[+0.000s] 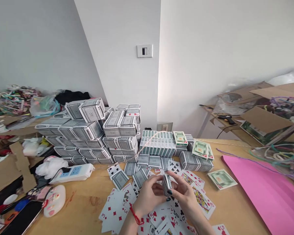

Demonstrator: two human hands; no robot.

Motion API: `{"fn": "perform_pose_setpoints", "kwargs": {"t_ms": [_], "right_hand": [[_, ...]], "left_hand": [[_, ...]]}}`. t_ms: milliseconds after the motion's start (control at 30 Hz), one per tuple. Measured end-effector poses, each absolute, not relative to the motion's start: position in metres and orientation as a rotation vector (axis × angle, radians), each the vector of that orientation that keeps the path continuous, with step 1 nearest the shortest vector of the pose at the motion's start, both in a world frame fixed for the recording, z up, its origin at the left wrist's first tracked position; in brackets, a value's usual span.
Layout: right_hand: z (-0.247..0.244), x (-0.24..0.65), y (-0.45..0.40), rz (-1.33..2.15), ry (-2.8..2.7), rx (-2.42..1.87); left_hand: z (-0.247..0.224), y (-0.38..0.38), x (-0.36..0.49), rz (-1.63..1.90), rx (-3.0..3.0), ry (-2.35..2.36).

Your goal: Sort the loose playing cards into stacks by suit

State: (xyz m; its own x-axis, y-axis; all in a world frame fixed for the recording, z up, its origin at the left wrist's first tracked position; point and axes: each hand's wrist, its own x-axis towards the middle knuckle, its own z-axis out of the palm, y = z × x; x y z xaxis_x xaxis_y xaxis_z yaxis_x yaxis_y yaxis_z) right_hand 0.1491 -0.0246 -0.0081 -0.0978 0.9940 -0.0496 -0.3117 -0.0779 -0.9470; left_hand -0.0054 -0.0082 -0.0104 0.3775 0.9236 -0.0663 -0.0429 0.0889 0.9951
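A small stack of playing cards with grey patterned backs is held upright between both hands. My left hand, with a red string on its wrist, grips the stack's left side. On its right side, my right hand, with dark nails, has its fingers pressed to the cards. Loose cards lie spread under and around the hands, some face up, some face down. Behind them rise piles of grey-backed card blocks. Green card boxes stand in rows behind the hands.
Pink paper lies at the right of the wooden table. A single green card box sits beside it. At the left are a power strip, a white mouse-shaped item and a phone. Cardboard boxes stand back right.
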Motion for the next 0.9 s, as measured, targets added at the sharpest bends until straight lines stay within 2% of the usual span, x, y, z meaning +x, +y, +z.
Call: {"fn": "perform_pose_setpoints", "kwargs": {"t_ms": [500, 900], "right_hand": [[-0.013, 0.145, -0.021, 1.422, -0.922, -1.211], [-0.003, 0.145, -0.024, 1.367, -0.978, -1.195]], "left_hand": [[-0.008, -0.016, -0.003, 1.004, 1.638, 1.081], [-0.008, -0.016, -0.001, 0.994, 1.591, 1.075]]}}
